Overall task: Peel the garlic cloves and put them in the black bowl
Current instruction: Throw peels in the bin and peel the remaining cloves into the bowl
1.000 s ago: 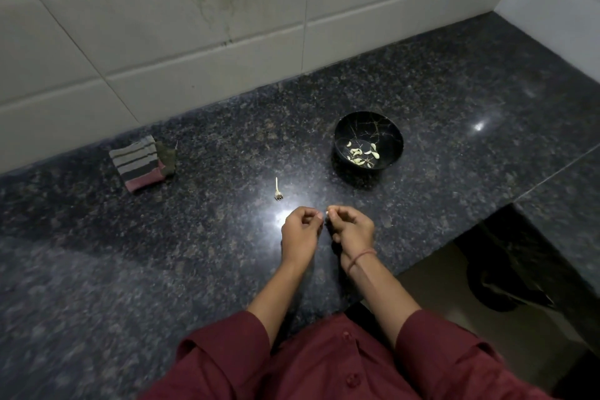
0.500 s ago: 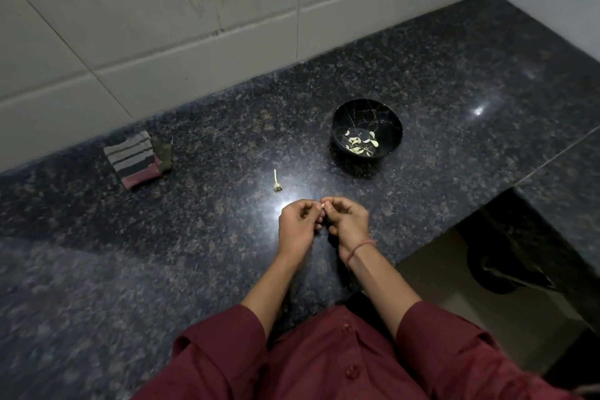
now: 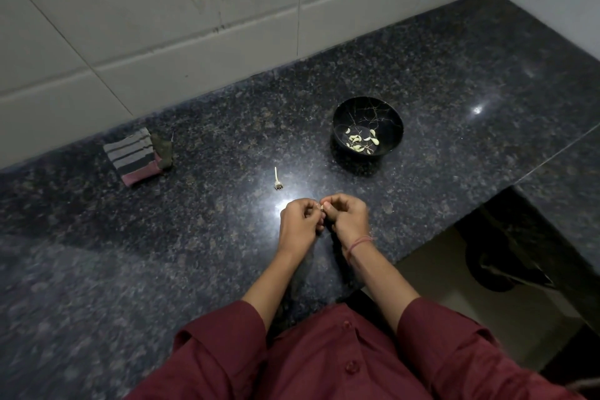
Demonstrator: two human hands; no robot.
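Observation:
My left hand (image 3: 300,221) and my right hand (image 3: 349,219) meet fingertip to fingertip above the dark granite counter (image 3: 162,253). Both pinch a small pale garlic clove (image 3: 322,206), mostly hidden by the fingers. The black bowl (image 3: 386,113) stands beyond my right hand, with several peeled cloves (image 3: 360,139) on its bottom. A bare garlic stem with its root end (image 3: 276,179) lies on the counter just beyond my left hand.
A folded striped cloth (image 3: 134,156) lies at the left near the white tiled wall (image 3: 162,26). The counter's front edge drops to the floor at the right, where a dark round object (image 3: 500,266) sits below. My red sleeves fill the bottom.
My fingertips, slightly apart a second ago, have closed together on the clove. The head camera tilted down a little; the bowl and stem have not moved on the counter.

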